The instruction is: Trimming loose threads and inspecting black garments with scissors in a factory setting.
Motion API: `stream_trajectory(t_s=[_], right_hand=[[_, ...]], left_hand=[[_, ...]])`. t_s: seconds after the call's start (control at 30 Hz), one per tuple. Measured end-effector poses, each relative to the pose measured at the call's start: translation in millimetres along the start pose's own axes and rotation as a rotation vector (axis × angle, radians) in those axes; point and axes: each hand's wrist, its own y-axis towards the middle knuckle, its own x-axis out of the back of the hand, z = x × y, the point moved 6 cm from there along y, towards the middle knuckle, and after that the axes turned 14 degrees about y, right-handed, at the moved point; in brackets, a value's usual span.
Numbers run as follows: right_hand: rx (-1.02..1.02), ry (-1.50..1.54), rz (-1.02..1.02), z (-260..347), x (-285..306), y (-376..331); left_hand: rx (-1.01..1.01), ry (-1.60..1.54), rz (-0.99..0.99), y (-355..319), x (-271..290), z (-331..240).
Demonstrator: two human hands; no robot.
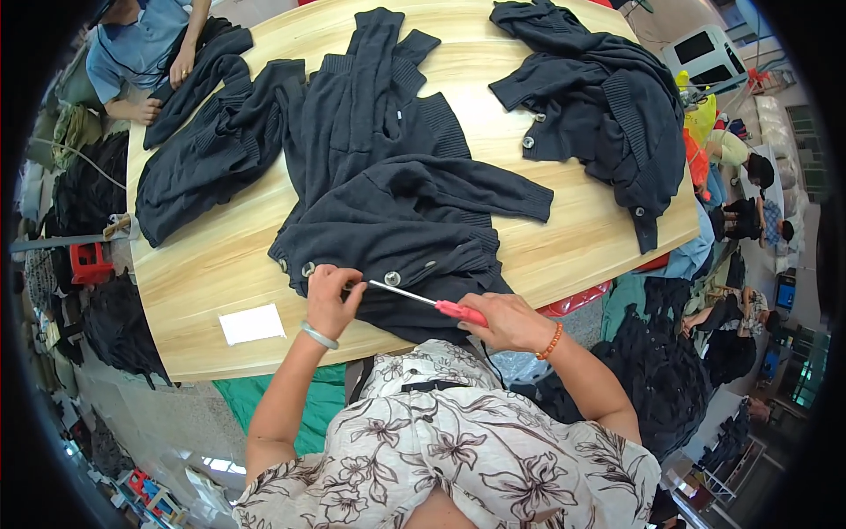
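At the near table edge, the left hand pinches a dark cardigan near its buttons while the right hand grips a red-handled tool pointed there.

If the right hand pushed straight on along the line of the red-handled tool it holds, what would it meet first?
Most likely the left hand: the right hand aims the tool leftward, its tip at the left fingers pinching the dark cardigan beside a button. Depth is unclear.

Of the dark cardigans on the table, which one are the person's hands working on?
The nearest cardigan, at the table's front edge: the left hand pinches its button band, the right hand holds a red-handled tool.
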Motion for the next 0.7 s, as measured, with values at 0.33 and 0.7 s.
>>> stream_trajectory(t_s=[0.33, 0.7], right_hand=[[-0.192, -0.127, -0.042, -30, 9, -38], [-0.154, -0.04, -0.205, -44, 22, -55]], left_hand=[[-0.066, -0.051, 0.125, 9, -58, -44], [-0.283, 0.035, 0.119, 18, -50, -88]])
